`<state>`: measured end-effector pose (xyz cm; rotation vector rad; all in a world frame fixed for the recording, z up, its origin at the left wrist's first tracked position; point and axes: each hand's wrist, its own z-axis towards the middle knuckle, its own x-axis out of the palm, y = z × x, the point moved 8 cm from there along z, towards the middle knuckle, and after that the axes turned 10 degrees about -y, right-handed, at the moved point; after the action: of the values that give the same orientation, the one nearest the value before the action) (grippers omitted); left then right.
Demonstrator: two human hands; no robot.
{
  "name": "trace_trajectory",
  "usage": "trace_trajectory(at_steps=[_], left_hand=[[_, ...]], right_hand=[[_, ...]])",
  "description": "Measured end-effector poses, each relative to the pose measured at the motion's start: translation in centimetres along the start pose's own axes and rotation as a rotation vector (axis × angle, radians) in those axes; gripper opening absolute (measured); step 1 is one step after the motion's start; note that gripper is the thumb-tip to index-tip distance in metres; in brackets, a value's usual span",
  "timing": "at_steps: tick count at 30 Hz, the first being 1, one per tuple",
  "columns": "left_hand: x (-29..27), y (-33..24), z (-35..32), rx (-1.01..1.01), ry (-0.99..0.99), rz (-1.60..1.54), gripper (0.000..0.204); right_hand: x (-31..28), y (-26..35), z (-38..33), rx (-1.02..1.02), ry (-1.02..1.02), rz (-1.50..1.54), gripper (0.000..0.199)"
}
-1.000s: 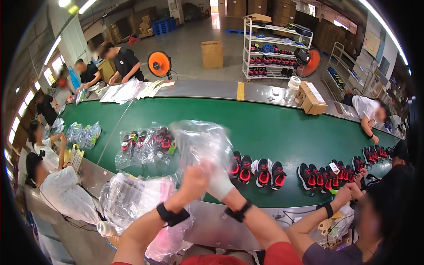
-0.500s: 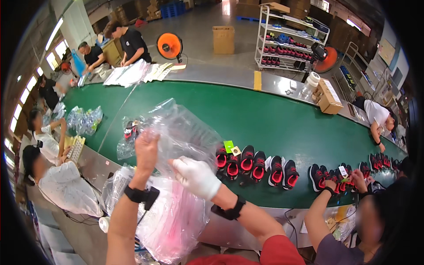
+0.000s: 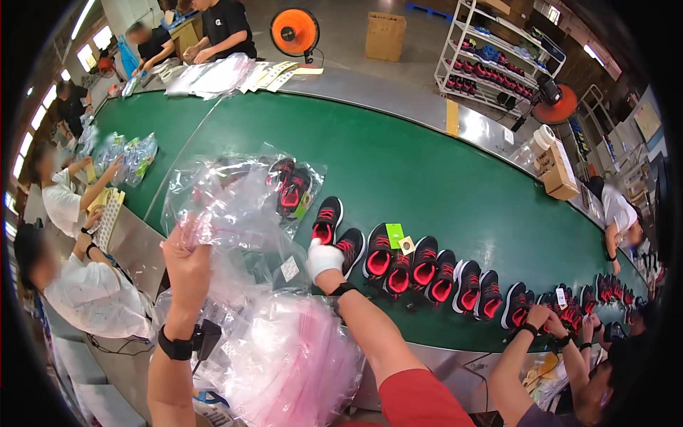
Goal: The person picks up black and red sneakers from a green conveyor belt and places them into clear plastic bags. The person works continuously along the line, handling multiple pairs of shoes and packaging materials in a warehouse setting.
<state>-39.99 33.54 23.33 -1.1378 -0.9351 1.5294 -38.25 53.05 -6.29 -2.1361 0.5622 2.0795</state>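
Pinching clear bag point(image 3: 245, 245), left hand point(image 3: 186, 262) upright, right hand point(image 3: 324, 261) outstretched at shoe point(image 3: 328, 218), grip unclear

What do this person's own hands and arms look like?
The left hand is bare, with a black wrist strap and dark boxy device. The right hand has a white glove and black wristband; a red sleeve shows farther up.

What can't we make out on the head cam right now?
All in the head view:
Right hand: fingertips hidden by its own gloved back; grip on the black-and-red shoes can't be told.
Clear bag in the left hand: opening lost in glare and folds.
Bagged shoes: count obscured by crinkled plastic.
Green tag: any print too small.
Shoe rack: top cut off by the upper edge.
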Motion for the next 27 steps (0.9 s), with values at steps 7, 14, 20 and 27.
trace_trajectory(at_steps=[7,14,20,27], left_hand=[[0.5,1.1,-1.1,-0.168,0.053,-0.046,0.010],[3.5,-1.7,-2.3,-0.132,0.127,-0.148,0.010],[8.5,-4.4,-4.6,-0.123,0.181,-0.269,0.015],[16.8,-13.4,-19.1,0.406,0.677,0.107,0.028]], right_hand=[[-5.1,-3.3,-3.7,-0.128,-0.299,-0.008,0.039],[-15.2,-12.6,-4.8,0.276,-0.338,0.903,0.042],[-31.3,-14.8,-18.0,-0.077,-0.067,2.373,0.073],[-31.6,-10.3,-21.4,-0.219,-0.384,0.408,0.027]])
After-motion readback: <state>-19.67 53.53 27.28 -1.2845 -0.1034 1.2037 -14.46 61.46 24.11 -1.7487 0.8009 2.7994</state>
